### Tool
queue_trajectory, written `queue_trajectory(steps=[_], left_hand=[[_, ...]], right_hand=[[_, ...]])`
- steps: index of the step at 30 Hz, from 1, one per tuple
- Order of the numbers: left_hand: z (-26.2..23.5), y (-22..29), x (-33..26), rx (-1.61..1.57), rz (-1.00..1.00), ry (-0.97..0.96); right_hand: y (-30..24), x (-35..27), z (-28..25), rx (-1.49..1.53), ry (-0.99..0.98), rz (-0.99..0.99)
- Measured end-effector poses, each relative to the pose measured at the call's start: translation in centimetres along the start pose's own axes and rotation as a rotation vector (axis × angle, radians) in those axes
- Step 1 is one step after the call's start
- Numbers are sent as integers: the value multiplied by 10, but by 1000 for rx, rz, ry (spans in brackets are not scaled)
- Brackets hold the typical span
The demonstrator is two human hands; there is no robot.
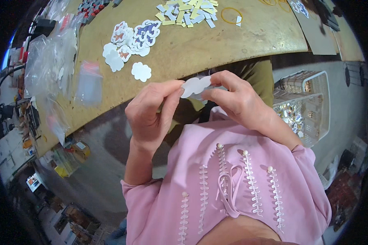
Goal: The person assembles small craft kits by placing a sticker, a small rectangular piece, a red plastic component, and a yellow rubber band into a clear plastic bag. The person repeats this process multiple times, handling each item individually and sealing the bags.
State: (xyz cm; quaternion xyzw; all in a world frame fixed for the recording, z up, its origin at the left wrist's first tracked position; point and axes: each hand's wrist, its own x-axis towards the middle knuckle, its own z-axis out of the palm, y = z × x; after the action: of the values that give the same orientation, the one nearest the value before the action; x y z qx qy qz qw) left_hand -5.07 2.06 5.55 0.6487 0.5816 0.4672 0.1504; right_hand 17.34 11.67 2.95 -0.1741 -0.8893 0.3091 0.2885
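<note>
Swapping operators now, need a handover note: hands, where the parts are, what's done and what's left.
Left hand and right hand pinch one white cloud-shaped sticker card between them, above the lap at the brown table edge.
On the table: a pile of butterfly-printed cloud-shaped stickers, some lying blank side up; small yellow and white paper strips; clear plastic bags at the left.
Done: cannot tell how many are handled.
Left: the pile on the table, apparently.

Clear plastic bags (53, 61) lie at the table's left edge — one small pouch (89, 83) has a red strip.
</note>
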Motion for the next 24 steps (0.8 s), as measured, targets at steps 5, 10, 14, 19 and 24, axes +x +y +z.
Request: queue_trajectory(steps=[5, 10, 14, 19, 24], left_hand=[[-12, 6, -4, 225, 75, -267], [-7, 14, 2, 167, -54, -388], [4, 14, -4, -62, -287, -210], [15, 3, -16, 86, -17, -161], [6, 2, -9, 110, -49, -213]], right_hand=[[-6, 1, 1, 127, -130, 58], [-10, 0, 10, 78, -167, -62], [-7, -4, 6, 152, -131, 60], [-8, -4, 8, 240, -121, 53], [-10, -4, 6, 233, -94, 81]])
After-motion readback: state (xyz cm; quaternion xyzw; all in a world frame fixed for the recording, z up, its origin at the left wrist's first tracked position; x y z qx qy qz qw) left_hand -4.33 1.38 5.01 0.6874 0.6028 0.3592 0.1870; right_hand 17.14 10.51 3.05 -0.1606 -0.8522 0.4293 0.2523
